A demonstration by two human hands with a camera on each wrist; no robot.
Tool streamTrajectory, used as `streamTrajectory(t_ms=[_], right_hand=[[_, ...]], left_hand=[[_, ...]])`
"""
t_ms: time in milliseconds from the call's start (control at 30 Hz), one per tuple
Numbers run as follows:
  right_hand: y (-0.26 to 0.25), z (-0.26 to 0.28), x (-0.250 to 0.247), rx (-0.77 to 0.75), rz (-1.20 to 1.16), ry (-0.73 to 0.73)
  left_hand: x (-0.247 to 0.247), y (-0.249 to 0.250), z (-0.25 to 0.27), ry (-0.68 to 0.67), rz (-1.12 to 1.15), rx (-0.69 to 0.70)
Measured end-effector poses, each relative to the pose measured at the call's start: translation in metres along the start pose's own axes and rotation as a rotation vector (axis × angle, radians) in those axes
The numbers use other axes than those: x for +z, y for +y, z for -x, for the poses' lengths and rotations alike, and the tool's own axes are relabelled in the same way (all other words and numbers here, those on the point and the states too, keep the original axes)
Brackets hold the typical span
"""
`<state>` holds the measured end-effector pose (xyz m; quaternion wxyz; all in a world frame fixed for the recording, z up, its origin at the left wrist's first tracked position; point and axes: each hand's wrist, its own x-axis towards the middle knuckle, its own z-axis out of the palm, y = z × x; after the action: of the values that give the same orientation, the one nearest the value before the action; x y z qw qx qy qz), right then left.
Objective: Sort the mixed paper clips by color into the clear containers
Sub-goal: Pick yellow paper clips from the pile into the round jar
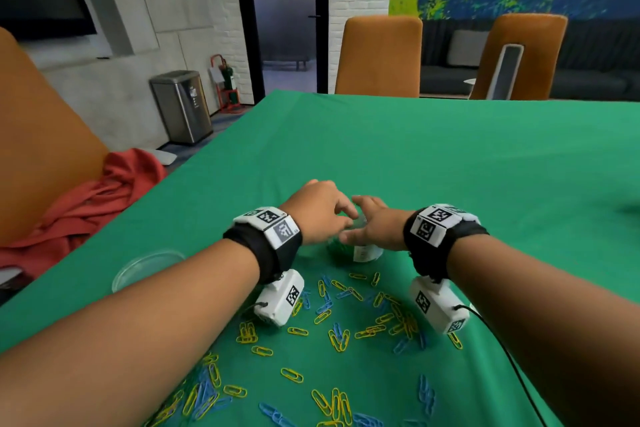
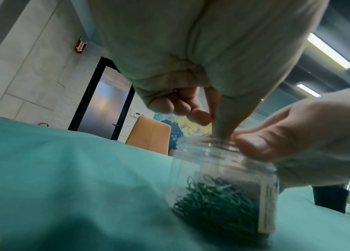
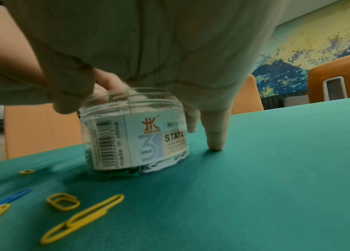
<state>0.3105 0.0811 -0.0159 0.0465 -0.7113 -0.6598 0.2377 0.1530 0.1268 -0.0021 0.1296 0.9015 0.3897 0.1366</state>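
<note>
Both hands hide most of the jar [image 1: 363, 251] at frame centre; the lower edge cuts off several clips [image 1: 332, 421].

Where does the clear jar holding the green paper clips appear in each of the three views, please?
Head: the clear jar is at centre, mostly hidden behind both hands.
Left wrist: lower right, green clips visible inside.
Right wrist: left of centre, label facing the camera.
Shared landmark: the green tablecloth it stands on.
</note>
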Motion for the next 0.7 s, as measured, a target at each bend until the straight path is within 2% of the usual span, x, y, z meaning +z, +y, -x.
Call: streamTrajectory(t_ms=[100,200,300,433,567,633,700], right_hand=[[0.0,0.0,0.002,-0.004,-0.003,0.021],[-0.001,0.0,0.002,-0.005,-0.012,0.032],[-0.001,0.001,0.002,0.003,-0.026,0.018],[-0.004,0.002,0.001,0.034,-0.038,0.007],[-0.007,0.004,0.001,0.057,-0.028,-0.028],[-0.011,0.004,-0.001,0.086,0.025,-0.046],[-0.021,0.005,-0.007,0.141,0.202,-0.058]], left_hand=[[-0.021,-0.005,0.011,-0.013,-0.008,0.046],[-0.048,-0.027,0.035,-0.067,-0.037,0.027],[-0.074,-0.061,0.069,-0.215,-0.236,-0.044],[-0.094,-0.1,0.124,-0.315,-0.396,-0.164],[-0.09,-0.124,0.176,-0.359,-0.345,-0.275],[-0.084,-0.13,0.197,-0.354,-0.296,-0.279],[-0.077,-0.13,0.212,-0.333,-0.249,-0.241]])
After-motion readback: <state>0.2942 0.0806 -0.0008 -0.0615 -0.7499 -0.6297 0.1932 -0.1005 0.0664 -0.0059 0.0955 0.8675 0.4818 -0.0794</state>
